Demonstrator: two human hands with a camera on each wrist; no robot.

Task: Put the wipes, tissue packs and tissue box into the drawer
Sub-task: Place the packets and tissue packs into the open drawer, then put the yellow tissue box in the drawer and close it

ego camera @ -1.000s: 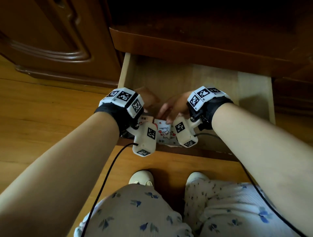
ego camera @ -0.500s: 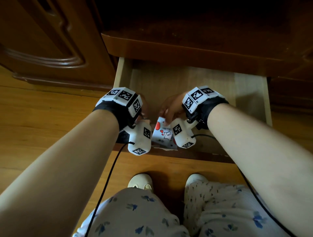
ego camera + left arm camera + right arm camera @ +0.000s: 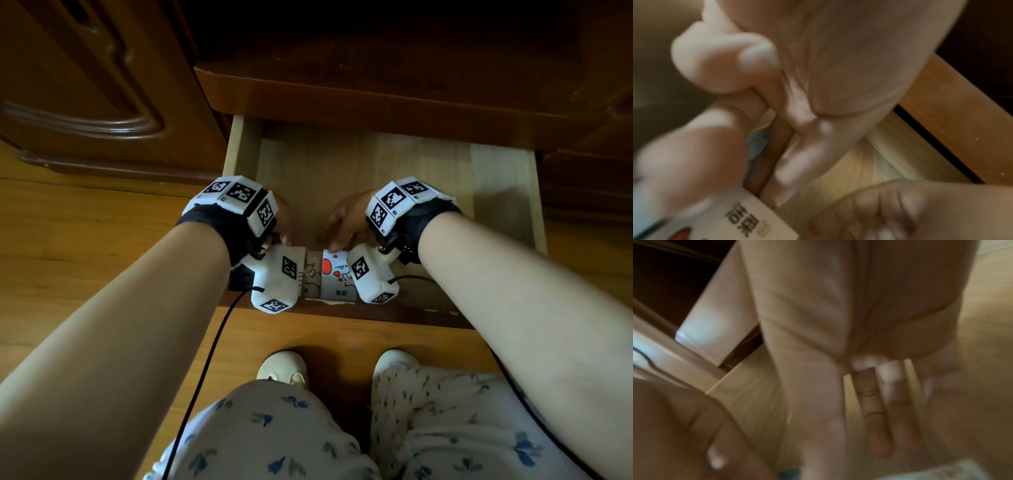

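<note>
Wooden floor, dark cabinet at frame top, drawer point(image 3: 503, 192) pulled open mid-frame. Tissue packs point(image 3: 334, 275) sit at its near edge, lower centre. Left hand point(image 3: 284, 222) and right hand point(image 3: 346, 222) bracket them, likely squaring them up; finger curl: cannot tell, wrist views blurred

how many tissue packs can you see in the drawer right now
2, side by side at the drawer's near edge: a beige tissue pack and a white, red-dotted tissue pack. The wrist cameras may hide more.
</note>
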